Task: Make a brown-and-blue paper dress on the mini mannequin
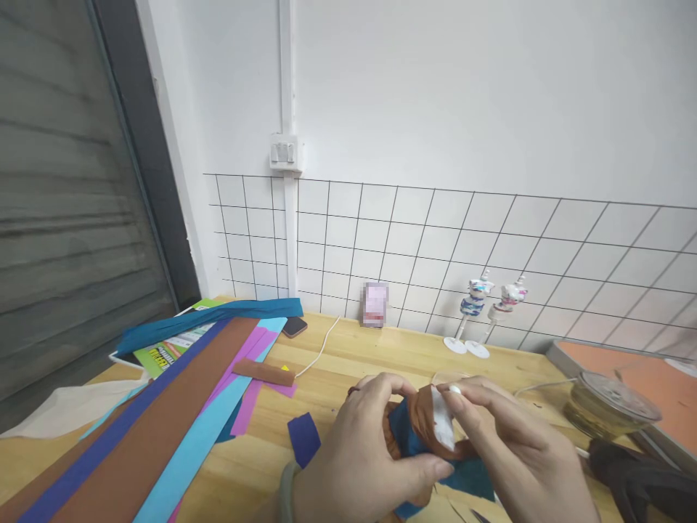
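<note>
My left hand [362, 443] is closed around a small form wrapped in brown and blue crepe paper [422, 421], just right of the middle near the front of the table. A white patch [443, 418] shows at its upper end. My right hand [523, 443] pinches the wrapping at that white patch between thumb and fingers. Part of the form is hidden behind both hands. Under them lies a piece of teal paper [473, 479]. A small dark purple paper piece [303, 438] rests on the table left of my left hand.
Long brown [168, 407], blue and purple paper strips cover the left side, with a phone [295, 327] behind them. Two small decorated figures on stands [471, 312] stand against the wall. A clear spool [610, 407] and a black object [642, 472] lie at the right.
</note>
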`<state>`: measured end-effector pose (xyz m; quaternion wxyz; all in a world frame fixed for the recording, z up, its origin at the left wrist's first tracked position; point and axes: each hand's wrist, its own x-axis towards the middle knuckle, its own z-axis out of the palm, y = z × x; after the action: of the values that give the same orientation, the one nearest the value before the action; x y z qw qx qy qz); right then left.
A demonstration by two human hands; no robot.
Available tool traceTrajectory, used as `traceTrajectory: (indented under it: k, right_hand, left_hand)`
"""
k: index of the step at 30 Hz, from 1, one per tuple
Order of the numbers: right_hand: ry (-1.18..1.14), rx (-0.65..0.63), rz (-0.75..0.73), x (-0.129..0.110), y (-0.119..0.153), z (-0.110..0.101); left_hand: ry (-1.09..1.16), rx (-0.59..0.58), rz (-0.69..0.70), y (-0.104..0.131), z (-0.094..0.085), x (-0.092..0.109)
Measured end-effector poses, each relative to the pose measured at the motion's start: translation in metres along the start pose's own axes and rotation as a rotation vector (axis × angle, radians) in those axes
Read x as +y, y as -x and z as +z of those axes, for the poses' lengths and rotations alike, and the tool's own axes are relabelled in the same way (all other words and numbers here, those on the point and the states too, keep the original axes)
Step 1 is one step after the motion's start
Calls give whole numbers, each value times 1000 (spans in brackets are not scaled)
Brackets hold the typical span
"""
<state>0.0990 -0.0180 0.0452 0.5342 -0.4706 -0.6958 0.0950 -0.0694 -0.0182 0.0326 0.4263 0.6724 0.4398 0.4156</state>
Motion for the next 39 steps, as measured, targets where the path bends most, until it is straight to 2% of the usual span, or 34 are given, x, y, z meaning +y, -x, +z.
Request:
traceTrajectory:
  k: [6,11,16,21,25,28,32,39]
  right_hand:
    - [-51,-41,48,-1,4,0]
    - [-71,-162,94,9,1,-6]
    - [16,-331,22,7,-3,-8]
    - [38,-420,-110,6,-3,1]
    - [83,-379,-223,6,-3,5]
    - [96,-330,-264,4,-1,7]
    - [121,-265,-310,3,3,10]
    - [171,-149,-412,4,3,16]
  left_hand:
    - [-10,-4,16,-1,-3,3]
    - [121,-119,27,-9,-18,2]
    - [197,-188,133,-18,-31,-10]
    - [212,-254,138,-19,-37,-15]
    - [163,-277,180,-20,-41,-16]
    - [59,-244,257,-21,-44,-19]
    - [-28,-246,287,-20,-48,-20]
    - [-107,-128,330,-18,-45,-17]
